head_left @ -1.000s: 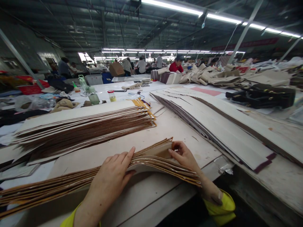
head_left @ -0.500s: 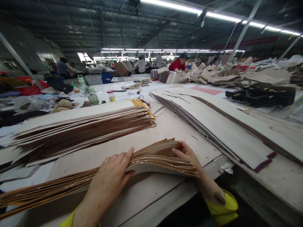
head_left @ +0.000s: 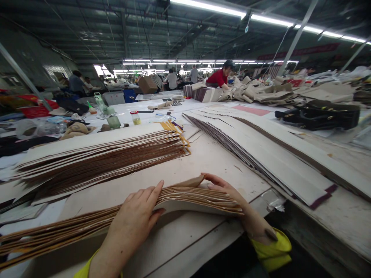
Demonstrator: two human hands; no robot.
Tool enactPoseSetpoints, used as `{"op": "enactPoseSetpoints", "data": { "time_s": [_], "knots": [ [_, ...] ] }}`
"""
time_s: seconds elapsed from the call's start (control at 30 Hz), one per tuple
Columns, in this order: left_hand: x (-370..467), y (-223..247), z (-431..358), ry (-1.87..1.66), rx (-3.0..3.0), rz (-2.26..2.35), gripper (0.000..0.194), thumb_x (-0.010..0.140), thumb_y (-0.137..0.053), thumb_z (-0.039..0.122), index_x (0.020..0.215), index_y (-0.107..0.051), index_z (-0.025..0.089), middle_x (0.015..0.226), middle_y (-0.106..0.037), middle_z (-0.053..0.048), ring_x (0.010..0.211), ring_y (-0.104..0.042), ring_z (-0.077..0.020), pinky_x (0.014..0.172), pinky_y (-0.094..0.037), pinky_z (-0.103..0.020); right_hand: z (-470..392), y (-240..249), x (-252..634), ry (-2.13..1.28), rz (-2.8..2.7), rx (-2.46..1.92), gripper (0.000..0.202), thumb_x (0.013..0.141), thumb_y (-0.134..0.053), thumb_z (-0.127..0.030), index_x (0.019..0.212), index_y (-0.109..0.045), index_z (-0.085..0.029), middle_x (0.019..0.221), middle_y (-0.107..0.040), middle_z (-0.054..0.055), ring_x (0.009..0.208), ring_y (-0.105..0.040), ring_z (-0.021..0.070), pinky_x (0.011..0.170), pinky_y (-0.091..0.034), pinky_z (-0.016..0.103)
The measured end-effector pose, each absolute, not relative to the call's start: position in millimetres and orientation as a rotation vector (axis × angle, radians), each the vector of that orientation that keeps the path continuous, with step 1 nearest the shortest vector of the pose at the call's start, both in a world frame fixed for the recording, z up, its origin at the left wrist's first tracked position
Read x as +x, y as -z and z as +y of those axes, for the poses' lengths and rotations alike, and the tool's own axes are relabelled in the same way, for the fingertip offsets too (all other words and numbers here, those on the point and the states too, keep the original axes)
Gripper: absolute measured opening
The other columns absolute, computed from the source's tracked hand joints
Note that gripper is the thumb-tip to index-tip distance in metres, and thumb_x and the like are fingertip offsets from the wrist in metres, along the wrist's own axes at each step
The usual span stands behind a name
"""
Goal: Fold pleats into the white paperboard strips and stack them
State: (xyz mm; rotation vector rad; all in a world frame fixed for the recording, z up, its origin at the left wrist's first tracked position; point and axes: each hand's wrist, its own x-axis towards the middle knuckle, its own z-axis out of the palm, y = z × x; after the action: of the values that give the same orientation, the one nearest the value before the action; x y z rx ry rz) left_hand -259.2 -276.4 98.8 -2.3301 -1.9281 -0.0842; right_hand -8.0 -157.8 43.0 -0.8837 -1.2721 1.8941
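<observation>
A long stack of brown-edged, pale-backed sheets [head_left: 199,199], fabric or thin leather by the look of them, bows upward at its right part on the near side of the table. Across its middle lies my left hand [head_left: 135,216], closed over it with the fingers on top and the thumb at the near edge. My right hand [head_left: 224,189] is at the stack's right end, thumb and forefinger pinching the raised corner of the top sheet [head_left: 189,180]. Part of the right hand's other fingers is hidden behind the stack.
Beyond the stack rests a thicker brown-edged pile [head_left: 110,154] with yellow ends. Long pale strips [head_left: 261,154] lie to the right, near a table edge. Farther off are a red-lidded jar [head_left: 135,117], a black bag [head_left: 319,116] and a person in red [head_left: 217,78].
My right hand has shifted slightly left, bringing the top sheet's corner with it, and the gap beneath the lifted sheets has narrowed. My left hand stays put. The person in red has risen somewhat.
</observation>
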Motion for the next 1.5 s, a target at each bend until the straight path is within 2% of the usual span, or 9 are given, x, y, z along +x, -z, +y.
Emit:
{"op": "enactPoseSetpoints", "data": {
  "time_s": [0.07,0.2,0.3,0.57,0.7,0.9,1.07,1.3,1.5],
  "knots": [
    [-259,-98,-276,0.092,-2.331,-1.925,0.061,0.083,-0.05,0.031,0.136,-0.021,0.021,0.118,-0.055,-0.007,0.101,-0.052,-0.0211,0.084,-0.039,-0.034,-156,-40,-11,-1.926,-1.276,-0.852,0.049,0.059,-0.073,-0.035,0.104,-0.058,-0.021,0.094,-0.065,0.002,0.079,-0.062,0.0186,0.074,-0.046,0.033],
    [-259,-99,-275,0.095,-2.319,-1.93,0.061,0.082,-0.05,0.031,0.136,-0.023,0.02,0.117,-0.055,-0.007,0.101,-0.052,-0.0215,0.084,-0.039,-0.034,-151,-31,-13,-1.77,-1.232,-0.931,0.036,0.059,-0.071,-0.039,0.086,-0.062,-0.017,0.064,-0.063,-0.002,0.055,-0.058,0.0135,0.058,-0.046,0.027],
    [-259,-101,-275,0.103,-2.311,-1.927,0.059,0.083,-0.049,0.031,0.135,-0.025,0.02,0.117,-0.056,-0.007,0.1,-0.052,-0.0215,0.083,-0.04,-0.034,-151,-28,-4,-1.585,-1.17,-0.973,0.029,0.062,-0.067,-0.04,0.082,-0.06,-0.019,0.058,-0.058,-0.005,0.052,-0.054,0.0117,0.053,-0.043,0.024],
    [-258,-102,-276,0.074,-2.297,-1.996,0.057,0.083,-0.049,0.032,0.134,-0.027,0.02,0.106,-0.059,-0.007,0.093,-0.054,-0.0214,0.08,-0.04,-0.035,-177,-23,25,-1.383,-1.272,-1.033,0.046,0.079,-0.044,-0.057,0.097,-0.064,-0.019,0.099,-0.064,0.006,0.102,-0.053,0.0258,0.088,-0.04,0.036],
    [-258,-102,-276,0.102,-2.297,-1.989,0.055,0.083,-0.049,0.034,0.132,-0.03,0.019,0.102,-0.059,-0.007,0.092,-0.054,-0.0213,0.081,-0.041,-0.035,-188,-25,18,-1.36,-1.332,-0.818,0.062,0.081,-0.027,-0.065,0.128,-0.038,-0.027,0.126,-0.048,0.008,0.114,-0.046,0.0254,0.09,-0.04,0.041],
    [-258,-104,-276,0.147,-2.33,-1.96,0.051,0.083,-0.049,0.035,0.129,-0.036,0.02,0.102,-0.059,-0.006,0.091,-0.054,-0.0204,0.082,-0.041,-0.034,-187,-32,12,-1.237,-1.641,-0.84,0.08,0.072,-0.06,-0.051,0.136,-0.02,-0.027,0.13,-0.041,0.011,0.114,-0.045,0.0236,0.098,-0.032,0.04],
    [-258,-106,-278,0.252,-2.362,-1.857,0.061,0.08,-0.052,0.04,0.134,-0.028,0.022,0.122,-0.051,-0.007,0.11,-0.046,-0.0218,0.093,-0.035,-0.036,-179,-33,15,-1.316,-1.632,-0.771,0.092,0.07,-0.06,-0.052,0.139,-0.005,-0.025,0.131,-0.041,0.012,0.116,-0.043,0.023,0.098,-0.031,0.039],
    [-257,-102,-279,0.24,-2.369,-1.944,0.064,0.08,-0.051,0.04,0.136,-0.025,0.023,0.124,-0.05,-0.006,0.109,-0.046,-0.0216,0.094,-0.034,-0.037,-178,-37,7,-1.558,-1.73,-0.658,0.09,0.067,-0.066,-0.045,0.138,-0.014,-0.025,0.126,-0.048,0.008,0.113,-0.047,0.0233,0.097,-0.033,0.038],
    [-261,-112,-283,0.24,-2.329,-2.155,0.056,0.079,-0.051,0.029,0.132,-0.034,0.023,0.112,-0.058,-0.006,0.102,-0.051,-0.0216,0.09,-0.038,-0.035,-173,-37,8,-1.411,-1.64,-0.795,0.045,0.063,-0.071,-0.037,0.104,-0.057,-0.023,0.097,-0.065,0.005,0.093,-0.059,0.0254,0.087,-0.044,0.041]
  ]
}}
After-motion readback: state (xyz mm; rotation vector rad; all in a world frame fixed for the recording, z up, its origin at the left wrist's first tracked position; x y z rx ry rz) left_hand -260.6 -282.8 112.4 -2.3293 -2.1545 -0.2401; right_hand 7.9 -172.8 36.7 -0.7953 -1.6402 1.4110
